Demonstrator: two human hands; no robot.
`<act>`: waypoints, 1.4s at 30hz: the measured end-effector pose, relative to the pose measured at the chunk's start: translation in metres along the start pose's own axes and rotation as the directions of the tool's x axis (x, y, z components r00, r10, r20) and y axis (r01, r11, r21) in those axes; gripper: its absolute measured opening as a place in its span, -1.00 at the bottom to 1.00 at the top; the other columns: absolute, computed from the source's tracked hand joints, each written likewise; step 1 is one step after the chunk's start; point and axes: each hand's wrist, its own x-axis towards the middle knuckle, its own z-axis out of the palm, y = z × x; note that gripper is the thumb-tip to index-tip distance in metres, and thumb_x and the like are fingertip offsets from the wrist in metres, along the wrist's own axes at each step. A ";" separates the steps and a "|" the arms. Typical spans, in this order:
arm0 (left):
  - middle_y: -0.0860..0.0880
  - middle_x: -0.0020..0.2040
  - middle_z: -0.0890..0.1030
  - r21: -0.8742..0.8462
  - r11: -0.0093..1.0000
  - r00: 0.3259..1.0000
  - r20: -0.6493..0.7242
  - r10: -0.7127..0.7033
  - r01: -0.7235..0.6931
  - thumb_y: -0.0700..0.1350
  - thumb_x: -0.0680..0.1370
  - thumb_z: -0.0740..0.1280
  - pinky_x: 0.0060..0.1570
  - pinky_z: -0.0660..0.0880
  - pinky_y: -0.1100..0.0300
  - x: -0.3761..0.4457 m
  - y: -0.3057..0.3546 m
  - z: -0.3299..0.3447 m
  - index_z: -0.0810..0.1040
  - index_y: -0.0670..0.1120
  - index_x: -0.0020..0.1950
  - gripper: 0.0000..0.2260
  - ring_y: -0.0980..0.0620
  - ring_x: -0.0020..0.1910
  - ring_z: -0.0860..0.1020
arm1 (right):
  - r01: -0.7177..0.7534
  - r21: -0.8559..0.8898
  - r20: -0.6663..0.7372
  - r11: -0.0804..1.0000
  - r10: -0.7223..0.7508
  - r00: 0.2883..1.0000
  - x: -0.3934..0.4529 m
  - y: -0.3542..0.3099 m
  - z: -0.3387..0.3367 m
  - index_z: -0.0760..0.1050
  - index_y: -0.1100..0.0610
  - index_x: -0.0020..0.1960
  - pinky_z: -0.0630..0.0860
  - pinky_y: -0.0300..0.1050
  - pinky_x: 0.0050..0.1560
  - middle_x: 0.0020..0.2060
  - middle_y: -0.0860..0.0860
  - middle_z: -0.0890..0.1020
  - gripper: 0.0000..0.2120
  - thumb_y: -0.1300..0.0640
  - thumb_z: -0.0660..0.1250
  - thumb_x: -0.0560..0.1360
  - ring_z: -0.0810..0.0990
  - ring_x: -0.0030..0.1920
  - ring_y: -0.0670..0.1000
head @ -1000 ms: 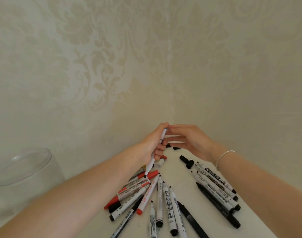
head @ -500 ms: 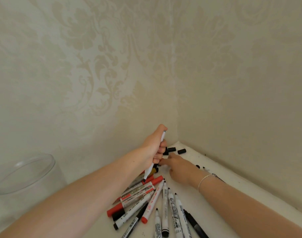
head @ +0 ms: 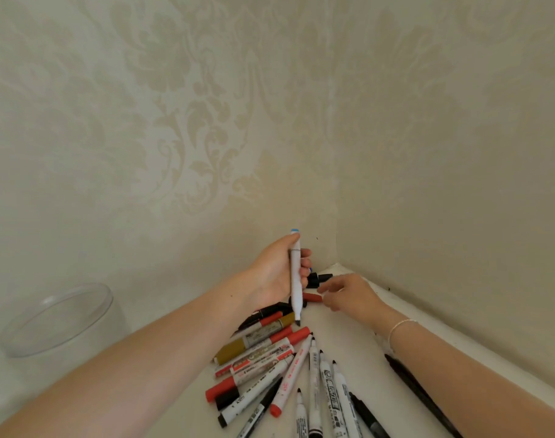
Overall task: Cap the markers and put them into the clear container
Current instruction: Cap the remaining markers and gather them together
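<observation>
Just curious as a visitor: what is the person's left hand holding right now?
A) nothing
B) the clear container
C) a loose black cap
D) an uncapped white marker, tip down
D: the left hand grips a white marker upright, its bare dark tip pointing down.

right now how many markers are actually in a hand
1: a white marker upright in the left hand, bare tip down, above the pile. The right hand holds none, fingers by a red cap on the table.
</observation>
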 end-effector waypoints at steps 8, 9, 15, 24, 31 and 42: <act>-0.10 -0.03 0.63 0.126 0.973 0.981 0.045 0.191 -0.195 -0.15 0.58 0.31 0.16 0.52 0.04 0.006 0.001 -0.016 0.59 -0.15 0.12 -0.84 -0.05 0.01 0.62 | -0.168 0.667 0.080 0.725 0.155 0.985 -0.016 -0.025 -0.027 0.50 0.24 0.09 0.65 -0.08 -0.13 -0.03 0.25 0.58 -0.73 0.47 0.29 0.45 0.67 -0.07 0.22; -0.07 -0.02 0.66 0.190 0.958 0.977 0.045 0.210 -0.214 -0.12 0.57 0.33 0.19 0.51 0.03 0.007 0.001 -0.018 0.58 -0.11 0.16 -0.81 -0.04 0.02 0.63 | -0.189 0.685 0.112 0.704 0.154 0.982 -0.016 -0.026 -0.029 0.49 0.19 0.14 0.65 -0.06 -0.10 0.00 0.26 0.58 -0.66 0.49 0.28 0.44 0.67 -0.03 0.23; -0.18 0.00 0.68 0.182 0.946 0.959 -0.038 0.280 -0.269 -0.20 0.59 0.31 0.00 0.61 0.03 0.008 0.002 -0.023 0.51 -0.19 0.15 -0.84 -0.10 -0.05 0.68 | -0.214 0.646 0.119 0.733 0.180 0.976 -0.022 -0.027 -0.027 0.53 0.26 0.07 0.61 -0.02 -0.02 -0.11 0.21 0.64 -0.79 0.41 0.30 0.46 0.67 -0.04 0.18; -0.19 -0.06 0.67 0.171 0.903 0.877 -0.225 0.424 -0.393 -0.20 0.58 0.32 -0.11 0.62 0.07 0.009 0.007 -0.022 0.53 -0.21 0.05 -0.90 -0.11 -0.06 0.67 | -0.268 0.646 0.142 0.715 0.232 0.962 -0.027 -0.028 -0.020 0.51 0.21 -0.12 0.60 -0.05 -0.09 -0.34 0.06 0.62 -0.96 0.31 0.32 0.49 0.67 -0.13 0.15; -0.21 -0.01 0.66 0.120 0.915 0.879 -0.255 0.404 -0.386 -0.20 0.59 0.30 -0.14 0.62 0.11 0.009 0.008 -0.022 0.52 -0.22 0.08 -0.89 -0.12 -0.03 0.66 | -0.267 0.672 0.180 0.691 0.197 0.964 -0.033 -0.035 -0.015 0.50 0.26 0.02 0.61 -0.09 -0.14 -0.31 0.07 0.66 -0.90 0.31 0.32 0.50 0.70 -0.20 0.09; -0.21 0.01 0.65 0.085 0.921 0.892 -0.228 0.390 -0.380 -0.19 0.61 0.27 -0.07 0.61 0.10 0.009 0.002 -0.017 0.49 -0.24 0.12 -0.86 -0.10 -0.02 0.66 | -0.275 0.748 0.241 0.604 0.139 0.961 -0.040 -0.046 -0.013 0.48 0.32 0.17 0.62 -0.04 -0.02 -0.08 0.21 0.60 -0.76 0.26 0.31 0.53 0.65 0.03 0.20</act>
